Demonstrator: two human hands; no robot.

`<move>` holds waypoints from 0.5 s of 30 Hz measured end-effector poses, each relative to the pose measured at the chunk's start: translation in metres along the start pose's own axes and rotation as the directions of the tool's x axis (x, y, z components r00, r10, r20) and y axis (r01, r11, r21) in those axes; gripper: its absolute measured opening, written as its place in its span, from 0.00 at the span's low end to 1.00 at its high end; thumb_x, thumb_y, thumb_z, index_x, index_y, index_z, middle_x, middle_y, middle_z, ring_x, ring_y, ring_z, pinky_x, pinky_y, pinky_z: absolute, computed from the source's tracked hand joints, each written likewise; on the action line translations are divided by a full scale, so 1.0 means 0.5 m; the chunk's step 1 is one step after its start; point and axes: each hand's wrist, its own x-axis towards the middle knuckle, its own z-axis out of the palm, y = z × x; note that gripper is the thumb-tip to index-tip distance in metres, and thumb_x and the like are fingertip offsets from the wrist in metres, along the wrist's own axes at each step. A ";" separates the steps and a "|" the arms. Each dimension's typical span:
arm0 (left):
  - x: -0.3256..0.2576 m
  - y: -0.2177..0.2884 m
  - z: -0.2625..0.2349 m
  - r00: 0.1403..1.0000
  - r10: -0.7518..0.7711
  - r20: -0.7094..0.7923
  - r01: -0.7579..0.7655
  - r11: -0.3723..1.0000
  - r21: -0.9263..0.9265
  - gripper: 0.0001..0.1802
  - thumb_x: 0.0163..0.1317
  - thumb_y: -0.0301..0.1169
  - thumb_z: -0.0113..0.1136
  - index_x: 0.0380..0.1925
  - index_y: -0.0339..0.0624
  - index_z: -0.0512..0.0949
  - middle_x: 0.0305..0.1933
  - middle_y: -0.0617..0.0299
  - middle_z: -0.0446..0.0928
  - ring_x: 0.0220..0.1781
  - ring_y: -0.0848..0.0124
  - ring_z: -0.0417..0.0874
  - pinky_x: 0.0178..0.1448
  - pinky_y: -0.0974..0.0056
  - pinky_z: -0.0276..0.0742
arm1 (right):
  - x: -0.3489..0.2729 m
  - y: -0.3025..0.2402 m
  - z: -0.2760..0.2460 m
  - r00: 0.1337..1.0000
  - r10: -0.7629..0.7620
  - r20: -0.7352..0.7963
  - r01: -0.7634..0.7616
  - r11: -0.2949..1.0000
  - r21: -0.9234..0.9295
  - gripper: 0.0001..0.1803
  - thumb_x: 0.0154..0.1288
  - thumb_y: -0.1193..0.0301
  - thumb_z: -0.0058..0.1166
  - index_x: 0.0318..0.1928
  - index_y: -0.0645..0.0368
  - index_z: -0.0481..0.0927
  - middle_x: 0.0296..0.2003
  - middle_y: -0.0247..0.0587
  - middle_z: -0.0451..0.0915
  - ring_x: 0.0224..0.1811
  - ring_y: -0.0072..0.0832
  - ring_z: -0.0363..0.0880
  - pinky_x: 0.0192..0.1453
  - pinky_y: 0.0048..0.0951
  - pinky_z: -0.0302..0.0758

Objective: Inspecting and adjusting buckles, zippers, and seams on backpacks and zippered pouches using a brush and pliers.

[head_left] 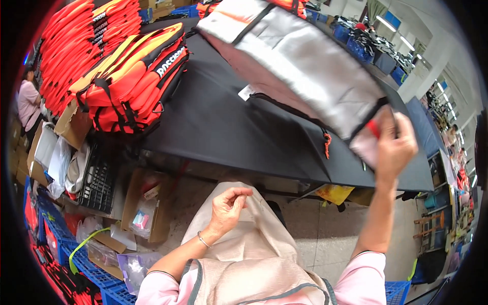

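Observation:
A long bag (305, 61) lies slanting across the black-covered table (203, 109), its silver lining facing up and black binding along its edges. My right hand (396, 140) is closed on its near right end, slightly blurred, where a bit of red fabric shows. From the bag's near edge hangs an orange-red cord pull (327, 145), and a small white tag (246, 92) sticks out further left. My left hand (231, 206) is held over my beige apron (249, 244), apart from the bag. Its fingers are curled toward the thumb; whether anything is between them is hidden.
Folded orange-red and black bags (134, 86) lie at the table's left, with tall stacks of orange-red pieces (71, 51) behind. Cardboard boxes (147, 203), a black crate (100, 178) and blue crates (109, 292) stand low at my left. A person (29, 99) is at far left.

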 end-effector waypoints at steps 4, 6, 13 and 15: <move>0.039 -0.011 -0.024 0.983 -0.040 -0.180 0.018 0.993 -0.118 0.19 0.71 0.32 0.51 0.59 0.39 0.70 0.54 0.59 0.76 0.40 0.78 0.78 0.45 0.71 0.77 | -0.232 -0.097 0.090 0.907 -0.145 0.396 0.103 0.987 0.124 0.12 0.47 0.77 0.65 0.36 0.59 0.82 0.32 0.44 0.81 0.35 0.40 0.82 0.38 0.35 0.78; 0.053 -0.004 -0.036 0.961 -0.075 -0.267 0.030 0.985 -0.169 0.23 0.72 0.37 0.51 0.63 0.41 0.66 0.58 0.58 0.73 0.44 0.77 0.77 0.47 0.70 0.77 | -0.353 -0.160 0.126 0.819 -0.221 0.530 0.090 0.961 0.263 0.15 0.50 0.77 0.64 0.41 0.60 0.80 0.30 0.42 0.79 0.33 0.39 0.80 0.34 0.35 0.77; 0.083 0.008 -0.070 0.948 -0.039 -0.315 0.015 0.997 -0.079 0.24 0.72 0.39 0.51 0.63 0.39 0.65 0.57 0.59 0.73 0.44 0.78 0.76 0.48 0.71 0.77 | -0.410 -0.223 0.138 0.754 -0.281 0.594 -0.022 0.893 0.450 0.19 0.51 0.75 0.65 0.46 0.61 0.77 0.33 0.38 0.78 0.32 0.34 0.77 0.34 0.32 0.75; 0.106 0.009 -0.074 0.941 -0.032 -0.336 0.013 0.998 -0.059 0.23 0.70 0.41 0.54 0.58 0.38 0.68 0.52 0.61 0.75 0.43 0.78 0.76 0.46 0.71 0.77 | -0.416 -0.222 0.131 0.718 -0.278 0.638 -0.078 0.879 0.471 0.22 0.50 0.76 0.65 0.48 0.63 0.77 0.37 0.41 0.79 0.35 0.36 0.78 0.38 0.32 0.76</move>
